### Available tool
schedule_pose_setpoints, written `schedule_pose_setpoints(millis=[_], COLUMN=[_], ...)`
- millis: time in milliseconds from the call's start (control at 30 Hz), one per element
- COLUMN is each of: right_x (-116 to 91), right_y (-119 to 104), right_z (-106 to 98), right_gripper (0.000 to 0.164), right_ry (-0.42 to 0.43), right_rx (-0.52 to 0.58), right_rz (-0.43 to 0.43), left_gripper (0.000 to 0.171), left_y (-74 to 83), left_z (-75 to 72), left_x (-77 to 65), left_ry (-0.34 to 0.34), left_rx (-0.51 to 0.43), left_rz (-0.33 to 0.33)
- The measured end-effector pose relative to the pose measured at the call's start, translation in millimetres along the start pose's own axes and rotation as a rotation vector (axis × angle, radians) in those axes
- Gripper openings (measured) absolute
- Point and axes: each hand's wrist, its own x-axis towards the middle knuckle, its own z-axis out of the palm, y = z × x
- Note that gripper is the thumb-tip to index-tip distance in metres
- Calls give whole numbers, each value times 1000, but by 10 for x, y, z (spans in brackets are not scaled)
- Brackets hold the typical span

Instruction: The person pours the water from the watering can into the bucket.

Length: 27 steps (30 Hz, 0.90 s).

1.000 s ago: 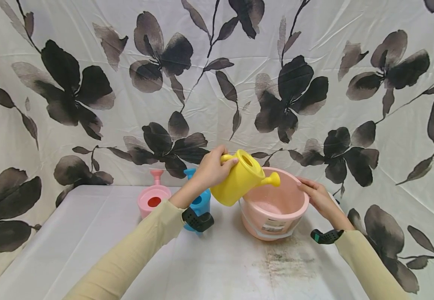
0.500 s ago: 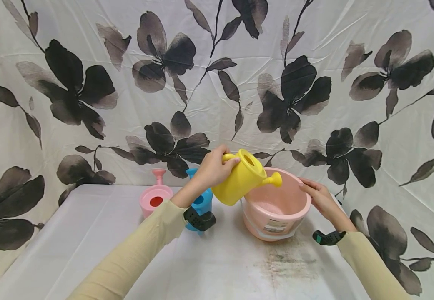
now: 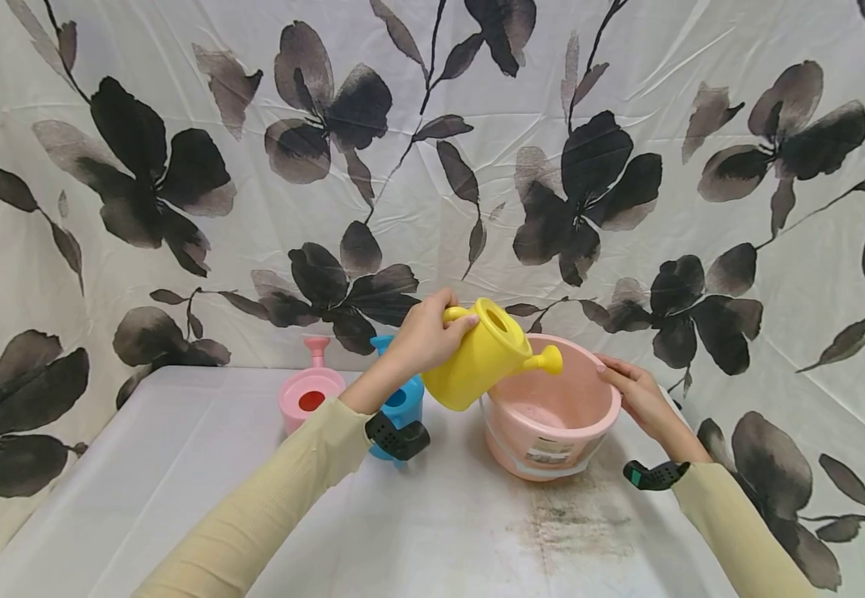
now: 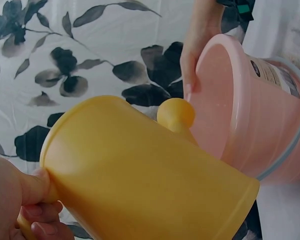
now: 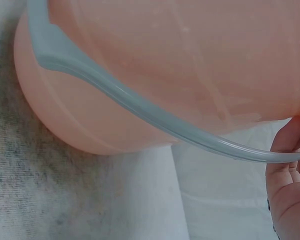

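My left hand grips the handle of a yellow watering can. The can is held in the air, tipped to the right, its round spout head over the opening of a pink bucket. No water is visible coming out. At the bucket's right rim, my right hand holds the edge with thumb and fingers. In the left wrist view the can fills the middle, with the bucket beyond it. The right wrist view shows the bucket's side, its grey handle and part of my right hand.
A pink watering can and a blue watering can stand left of the bucket, the blue one partly behind my left forearm. The white table has a dark stain before the bucket. A floral cloth hangs behind.
The whole view shifts slightly between the first frame and now. The yellow watering can stays tipped over the bucket, and both hands keep their hold.
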Motion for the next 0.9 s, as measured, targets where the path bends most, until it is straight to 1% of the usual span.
schedule_pose_setpoints(millis=[300, 633, 900], right_x=[-6, -10, -10], right_y=[-2, -8, 4], right_z=[14, 19, 21], right_gripper=[64, 64, 64], right_ry=[1, 8, 14], right_rx=[5, 25, 41], right_rz=[-7, -12, -23], left_gripper=[23, 23, 23], left_y=[5, -21, -11], left_z=[-25, -34, -46], left_x=[-19, -42, -40], left_ry=[-3, 7, 6], left_rx=[5, -8, 1], left_rz=[-21, -3, -9])
